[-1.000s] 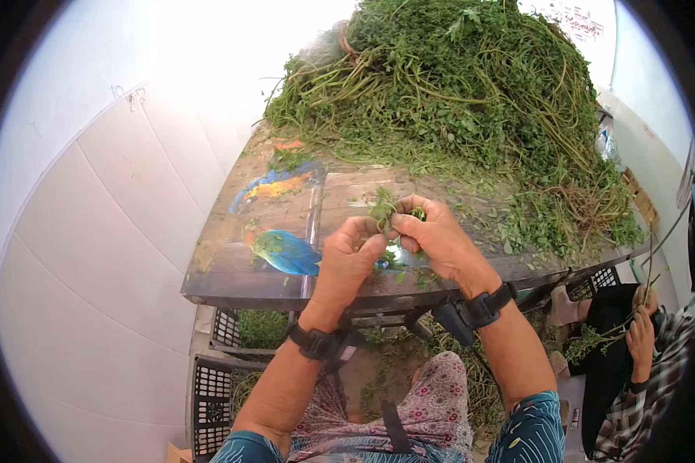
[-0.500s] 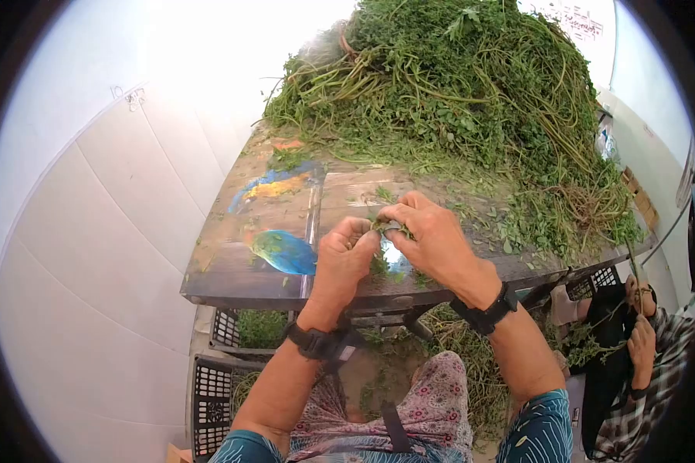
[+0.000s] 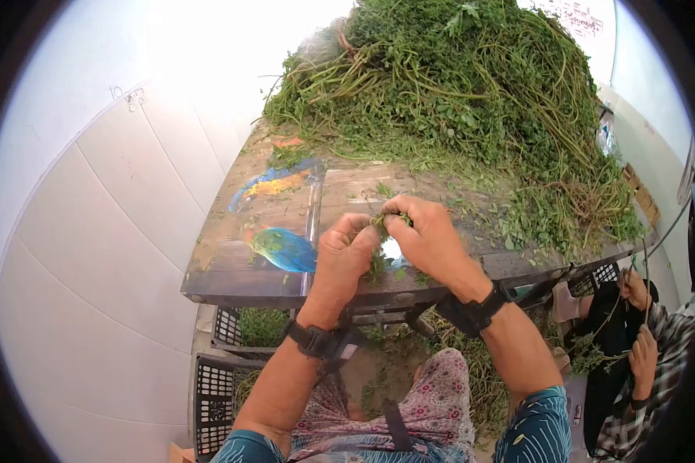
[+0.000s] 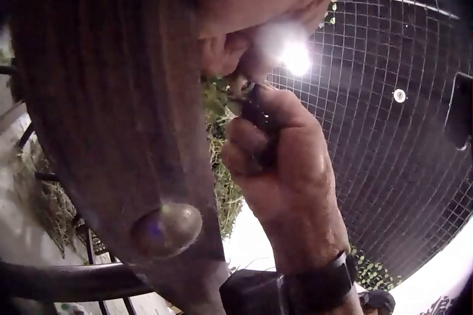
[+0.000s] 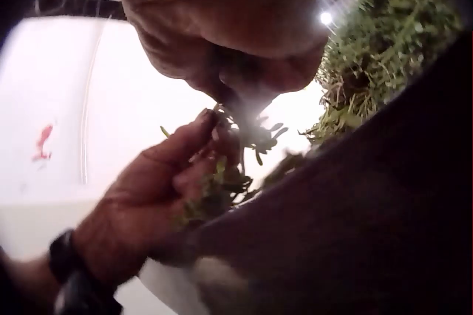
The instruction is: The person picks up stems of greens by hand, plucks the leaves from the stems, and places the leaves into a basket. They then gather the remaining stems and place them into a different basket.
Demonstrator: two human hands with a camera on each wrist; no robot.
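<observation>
Over the front part of the table, the left hand [image 3: 346,251] pinches a small green sprig [image 3: 378,266] between thumb and fingers, its leaves hanging below the fingertips. Close beside it the right hand [image 3: 428,239] pinches the upper end of the greens, fingertips almost meeting the left ones. In the right wrist view the left hand [image 5: 151,193] grips leafy stems [image 5: 222,189], with the right hand [image 5: 229,19] above them. The left wrist view shows the right hand [image 4: 284,152] with curled fingers near a few leaves [image 4: 216,97].
A tall heap of leafy stems [image 3: 455,92] covers the back of the table [image 3: 232,282], loose leaves scattered before it. Black crates [image 3: 212,401] stand below at the left. At the right, another person's hands [image 3: 642,355] hold a stem.
The right hand first rose and turned beside the left, then came down slightly with its thumb closer to the left fingertips. Leaves now hang under the left hand. The other person's hands moved apart.
</observation>
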